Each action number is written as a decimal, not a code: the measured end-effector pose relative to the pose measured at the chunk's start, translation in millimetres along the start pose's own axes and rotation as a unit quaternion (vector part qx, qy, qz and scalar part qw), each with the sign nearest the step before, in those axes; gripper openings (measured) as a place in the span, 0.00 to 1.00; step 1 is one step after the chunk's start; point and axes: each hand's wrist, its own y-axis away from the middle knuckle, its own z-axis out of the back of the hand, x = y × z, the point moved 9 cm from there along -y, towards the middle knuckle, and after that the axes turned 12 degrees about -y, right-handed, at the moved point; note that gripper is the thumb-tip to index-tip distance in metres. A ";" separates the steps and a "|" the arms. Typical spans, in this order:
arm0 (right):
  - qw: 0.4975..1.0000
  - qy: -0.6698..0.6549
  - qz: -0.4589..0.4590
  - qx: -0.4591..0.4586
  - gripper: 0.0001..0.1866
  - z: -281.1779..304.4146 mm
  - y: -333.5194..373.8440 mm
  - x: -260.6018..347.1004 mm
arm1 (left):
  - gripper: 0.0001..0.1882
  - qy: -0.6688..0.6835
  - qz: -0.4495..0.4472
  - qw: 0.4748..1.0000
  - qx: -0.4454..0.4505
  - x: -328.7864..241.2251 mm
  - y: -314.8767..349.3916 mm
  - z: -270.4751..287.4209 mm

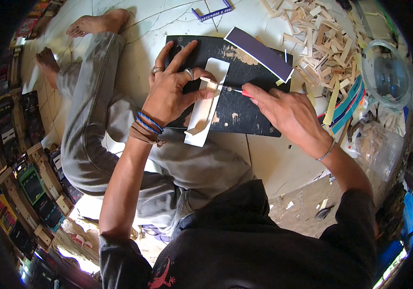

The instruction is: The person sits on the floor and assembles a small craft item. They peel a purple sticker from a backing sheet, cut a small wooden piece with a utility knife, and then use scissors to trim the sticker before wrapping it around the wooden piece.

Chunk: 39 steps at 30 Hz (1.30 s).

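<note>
A white paper strip (199, 126) lies slantwise on a worn black board (250, 126). On the strip stands a small pale wooden frame piece (205, 108) with upturned ends. My left hand (170, 91) pinches its far end between thumb and forefinger, the other fingers spread over the board. In my right hand (290, 113) is a red-handled knife (247, 91), gripped from the right. Its thin metal blade points left at the strip's right edge, close to my left fingertips. Whether the blade touches the paper I cannot tell.
A dark purple strip with white edges (260, 54) rests across the board's far right corner. Beyond lies a blue frame piece (211, 11). Many pale wooden pieces (329, 41) are heaped at the far right, near a clear plastic container (387, 72) and coloured strips (348, 108).
</note>
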 end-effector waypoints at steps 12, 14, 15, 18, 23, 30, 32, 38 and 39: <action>0.999 -0.041 -0.009 0.009 0.24 4.4 6.3 -0.7 | 0.17 -0.012 0.006 1.000 0.008 3.8 2.5 -2.8; 0.999 -0.027 -0.015 0.017 0.24 2.1 9.1 -2.8 | 0.18 -0.004 0.005 1.000 0.006 2.8 1.2 -3.3; 1.000 -0.021 -0.008 0.014 0.24 2.5 10.7 -1.3 | 0.19 -0.010 0.015 1.000 0.016 4.3 1.4 -4.6; 1.000 0.011 -0.014 0.014 0.24 2.4 12.9 -0.1 | 0.18 -0.023 0.028 0.999 0.021 4.7 1.7 -2.3; 0.999 -0.045 -0.023 -0.016 0.23 6.9 14.4 4.4 | 0.21 -0.047 0.034 0.998 -0.035 19.2 -15.7 13.1; 0.998 -0.064 0.009 0.024 0.21 -14.0 9.6 16.5 | 0.41 0.000 0.048 0.994 -0.103 30.0 -16.6 20.0; 0.998 -0.053 -0.012 0.045 0.21 -21.4 10.0 16.2 | 0.47 0.003 0.020 0.996 -0.084 28.3 -8.0 19.5; 0.995 -0.047 -0.049 0.072 0.21 -32.7 9.8 15.2 | 0.55 0.022 0.004 0.999 -0.035 25.1 9.0 6.5; 0.995 -0.048 -0.047 0.068 0.21 -32.7 9.5 15.7 | 0.56 0.018 0.001 0.999 -0.035 24.6 9.4 5.3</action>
